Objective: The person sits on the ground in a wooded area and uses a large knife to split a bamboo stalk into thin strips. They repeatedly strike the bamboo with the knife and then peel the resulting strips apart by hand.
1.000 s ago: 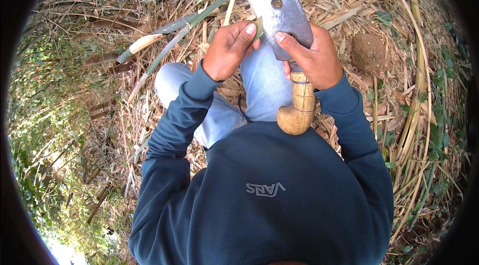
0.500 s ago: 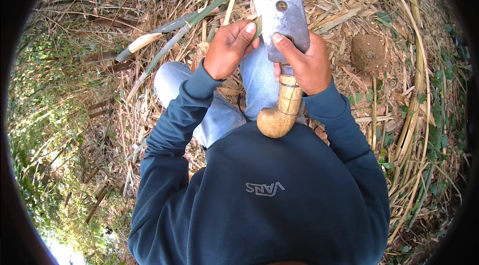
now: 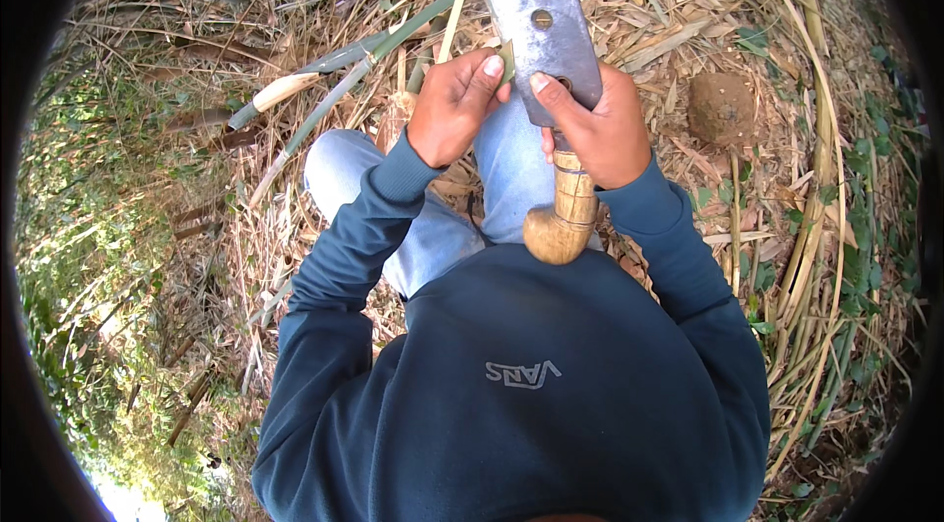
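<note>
My right hand [image 3: 607, 129] is closed around the base of a machete's broad metal blade [image 3: 539, 16], its thumb pressed on the flat face. Round holes run along the blade, and its far end passes out of the top of the view. Below the hand, the wooden handle [image 3: 565, 212] ends in a curved knob close to my dark sweatshirt. At the blade's left edge, my left hand [image 3: 455, 101] pinches a small greenish strip of bamboo [image 3: 506, 62] between thumb and fingers. The strip touches or nearly touches the edge; I cannot tell which.
Cut bamboo stalks [image 3: 339, 55] lie ahead to the left on dry leaf litter. A brown clod [image 3: 723, 107] sits on the ground to the right. Long bent dry stems [image 3: 821, 178] run along the far right, beside green leaves. My jeans-clad knees [image 3: 344, 163] are beneath my hands.
The machete has tilted, its blade's far end swinging left and its handle knob shifting slightly right. My left hand, still pinching the bamboo strip, has moved a little.
</note>
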A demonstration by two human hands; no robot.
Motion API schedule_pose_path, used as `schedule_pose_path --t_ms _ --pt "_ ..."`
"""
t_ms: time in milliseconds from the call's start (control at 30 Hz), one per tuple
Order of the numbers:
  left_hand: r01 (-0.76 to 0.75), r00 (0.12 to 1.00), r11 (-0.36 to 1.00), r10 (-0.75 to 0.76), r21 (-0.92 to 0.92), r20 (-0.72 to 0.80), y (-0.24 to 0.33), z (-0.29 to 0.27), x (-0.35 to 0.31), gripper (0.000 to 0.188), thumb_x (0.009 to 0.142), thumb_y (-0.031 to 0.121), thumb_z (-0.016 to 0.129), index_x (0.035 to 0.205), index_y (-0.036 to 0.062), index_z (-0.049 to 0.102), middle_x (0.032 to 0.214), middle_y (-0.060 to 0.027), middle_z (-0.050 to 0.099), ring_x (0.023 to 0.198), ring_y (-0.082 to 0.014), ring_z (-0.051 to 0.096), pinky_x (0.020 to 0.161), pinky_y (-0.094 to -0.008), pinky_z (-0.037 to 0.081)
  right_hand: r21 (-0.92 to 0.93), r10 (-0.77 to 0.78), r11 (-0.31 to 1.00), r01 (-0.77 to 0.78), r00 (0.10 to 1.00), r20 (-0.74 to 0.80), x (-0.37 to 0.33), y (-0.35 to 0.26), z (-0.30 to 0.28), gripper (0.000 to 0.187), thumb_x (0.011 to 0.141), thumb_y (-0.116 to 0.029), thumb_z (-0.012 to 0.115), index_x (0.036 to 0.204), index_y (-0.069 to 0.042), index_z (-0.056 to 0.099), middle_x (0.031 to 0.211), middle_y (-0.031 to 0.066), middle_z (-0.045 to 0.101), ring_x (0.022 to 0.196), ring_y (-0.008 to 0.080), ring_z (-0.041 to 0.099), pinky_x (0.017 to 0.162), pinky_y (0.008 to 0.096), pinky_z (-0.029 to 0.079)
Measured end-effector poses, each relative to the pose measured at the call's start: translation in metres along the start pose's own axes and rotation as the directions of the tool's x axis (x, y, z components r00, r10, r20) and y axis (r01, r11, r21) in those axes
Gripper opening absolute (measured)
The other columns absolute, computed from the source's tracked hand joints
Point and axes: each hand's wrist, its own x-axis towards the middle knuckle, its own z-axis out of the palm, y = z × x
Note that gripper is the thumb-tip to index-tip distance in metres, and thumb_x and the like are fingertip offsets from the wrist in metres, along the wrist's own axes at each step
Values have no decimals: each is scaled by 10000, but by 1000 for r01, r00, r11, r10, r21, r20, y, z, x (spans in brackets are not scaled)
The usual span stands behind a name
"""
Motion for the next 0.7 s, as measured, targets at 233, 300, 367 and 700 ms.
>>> schedule_pose_path --t_ms 233,300,367,700 --pt "-1 1000 997 0 72 8 6 1 -1 359 1009 311 409 786 57 530 625 63 422 547 -28 336 502 -196 263 146 118 981 -132 988 96 7 -2 -10 158 912 -131 582 914 26 599 663 43 594 464 90 537 420 245 440" --pt "-14 1000 996 15 86 -11 1 0 0 364 1009 315 407 788 54 531 625 60 425 547 -28 338 502 -195 265 14 28 999 -29 999 43 5 -1 -3 159 910 -127 582 928 30 602 677 49 603 465 90 534 424 245 446" --pt "-23 999 995 25 93 -21 0 0 0 367 1010 318 407 790 52 533 626 58 429 549 -27 341 503 -195 268 -54 -15 998 17 1000 26 3 0 0 161 909 -124 581 938 32 603 686 52 608 467 90 532 427 244 451" --pt "-71 996 984 79 162 -45 1 0 0 362 995 281 431 776 25 562 563 -3 460 513 -80 400 495 -256 338 -146 11 989 -6 999 33 3 -5 3 159 916 -129 570 938 23 614 710 45 627 471 85 535 428 238 445"
